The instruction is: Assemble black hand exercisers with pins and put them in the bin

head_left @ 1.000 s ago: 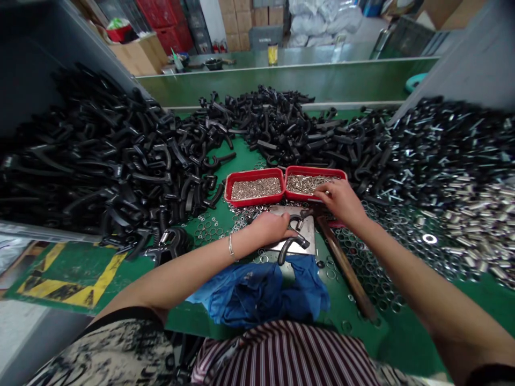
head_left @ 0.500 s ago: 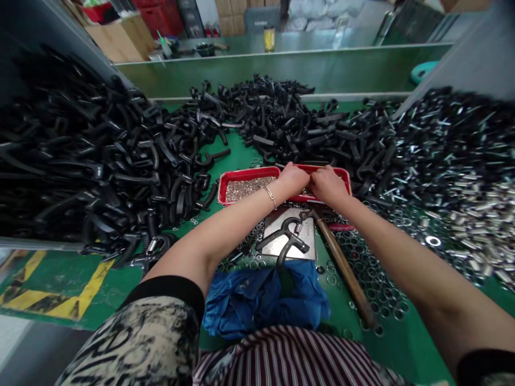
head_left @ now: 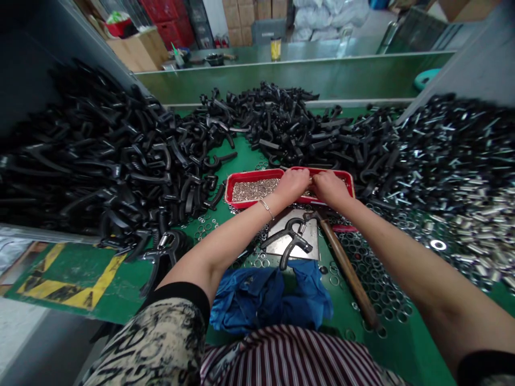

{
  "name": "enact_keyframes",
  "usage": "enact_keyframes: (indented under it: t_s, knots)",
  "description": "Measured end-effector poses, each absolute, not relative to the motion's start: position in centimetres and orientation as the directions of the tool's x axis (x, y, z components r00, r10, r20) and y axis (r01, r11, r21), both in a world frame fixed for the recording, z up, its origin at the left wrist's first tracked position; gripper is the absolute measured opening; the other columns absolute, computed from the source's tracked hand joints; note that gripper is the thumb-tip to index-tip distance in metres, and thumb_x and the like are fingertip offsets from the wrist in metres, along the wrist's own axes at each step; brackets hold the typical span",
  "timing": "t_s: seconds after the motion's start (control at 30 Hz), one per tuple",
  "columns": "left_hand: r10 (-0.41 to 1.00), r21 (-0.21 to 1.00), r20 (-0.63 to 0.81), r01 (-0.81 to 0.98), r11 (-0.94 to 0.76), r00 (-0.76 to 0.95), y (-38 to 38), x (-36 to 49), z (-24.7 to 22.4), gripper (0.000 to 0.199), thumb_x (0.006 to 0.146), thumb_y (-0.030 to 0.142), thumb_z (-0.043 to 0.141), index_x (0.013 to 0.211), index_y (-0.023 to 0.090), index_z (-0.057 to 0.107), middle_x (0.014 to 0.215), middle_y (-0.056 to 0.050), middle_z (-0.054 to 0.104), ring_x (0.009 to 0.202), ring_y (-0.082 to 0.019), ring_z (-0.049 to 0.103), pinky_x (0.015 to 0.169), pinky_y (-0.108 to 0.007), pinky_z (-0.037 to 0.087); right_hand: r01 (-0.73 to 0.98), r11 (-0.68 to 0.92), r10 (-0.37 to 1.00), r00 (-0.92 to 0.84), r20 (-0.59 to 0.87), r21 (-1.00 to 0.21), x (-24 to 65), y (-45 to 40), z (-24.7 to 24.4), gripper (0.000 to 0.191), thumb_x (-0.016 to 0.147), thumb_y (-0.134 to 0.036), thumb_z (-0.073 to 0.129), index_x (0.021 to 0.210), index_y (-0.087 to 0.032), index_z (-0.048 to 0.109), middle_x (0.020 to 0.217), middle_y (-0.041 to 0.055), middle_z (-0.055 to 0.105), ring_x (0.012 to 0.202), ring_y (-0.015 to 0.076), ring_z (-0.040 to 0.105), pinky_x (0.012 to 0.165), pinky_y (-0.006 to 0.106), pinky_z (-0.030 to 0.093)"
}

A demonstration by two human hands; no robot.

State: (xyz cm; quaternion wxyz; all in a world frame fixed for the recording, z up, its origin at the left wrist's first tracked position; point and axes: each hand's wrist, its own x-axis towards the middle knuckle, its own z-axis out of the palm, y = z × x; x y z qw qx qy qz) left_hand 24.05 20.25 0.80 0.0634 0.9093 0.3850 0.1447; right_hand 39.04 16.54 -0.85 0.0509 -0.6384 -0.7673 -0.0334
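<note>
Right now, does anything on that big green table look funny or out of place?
Yes: one big shiny washer lies over on the right, beside much smaller steel washers. It looks odd because it is far larger and brighter than the rings near it.

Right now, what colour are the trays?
The trays are red, best in the head view.

Left hand [head_left: 292,185] and right hand [head_left: 332,188] meet over red trays [head_left: 253,173] of small metal parts, above a black spring clamp [head_left: 287,241] on a steel plate [head_left: 273,249].
</note>
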Motion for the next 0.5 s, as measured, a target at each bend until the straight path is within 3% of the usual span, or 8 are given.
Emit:
enact_keyframes:
  t_s: [0.13,0.2,0.33,0.4,0.5]
  knots:
    - [0.867,0.715,0.226,0.529,-0.457,0.444,16.6,19.8,1.5,0.015,0.100,0.028,0.049,0.103,0.015,0.054,0.074,-0.002,0.068,0.062,-0.013,0.063,0.069,-0.027,0.047,0.984,0.179,0.967,-0.175,0.186,-0.008,38.8,16.1,-1.0,0.029,0.097,-0.019,0.039,0.104,-0.007,0.064,0.101,0.0210,0.068,0.098,0.0317,0.054,0.081,0.041,0.044]
    - [0.924,0.832,0.149,0.460,-0.309,0.351,14.2,16.5,1.4,0.014,0.097,0.031,0.054,0.097,0.017,0.055,0.070,0.001,0.066,0.054,-0.010,0.057,0.062,-0.025,0.045,0.984,0.178,0.963,-0.169,0.211,-0.021,38.8,16.1,-1.0,0.028,0.097,-0.017,0.038,0.105,-0.008,0.063,0.101,0.0197,0.067,0.096,0.0307,0.054,0.082,0.041,0.044]
    - [0.946,0.872,-0.021,0.469,-0.142,0.324,9.6,10.9,1.1,0.016,0.092,0.032,0.059,0.093,0.017,0.066,0.063,0.002,0.064,0.062,-0.014,0.062,0.067,-0.026,0.046,0.982,0.179,0.956,-0.162,0.245,-0.051,38.9,16.5,-1.0,0.024,0.095,-0.014,0.040,0.102,-0.010,0.063,0.098,0.0173,0.065,0.096,0.0300,0.053,0.082,0.041,0.044]
    - [0.921,0.872,-0.067,0.471,-0.132,0.383,8.1,9.9,0.9,0.017,0.092,0.028,0.057,0.100,0.018,0.068,0.068,0.001,0.067,0.067,-0.014,0.064,0.074,-0.028,0.047,0.974,0.210,0.941,-0.176,0.288,-0.090,38.9,16.4,-0.9,0.026,0.095,-0.015,0.040,0.106,-0.012,0.063,0.101,0.0168,0.064,0.099,0.0302,0.053,0.083,0.041,0.045]
    - [0.900,0.861,-0.042,0.472,-0.188,0.434,7.0,10.8,0.4,0.014,0.091,0.029,0.060,0.095,0.018,0.068,0.077,0.000,0.068,0.070,-0.014,0.064,0.073,-0.027,0.047,0.929,0.285,0.900,-0.174,0.401,-0.237,38.6,14.7,-0.6,0.029,0.097,-0.020,0.038,0.111,-0.016,0.063,0.105,0.0149,0.062,0.102,0.0292,0.053,0.089,0.044,0.045]
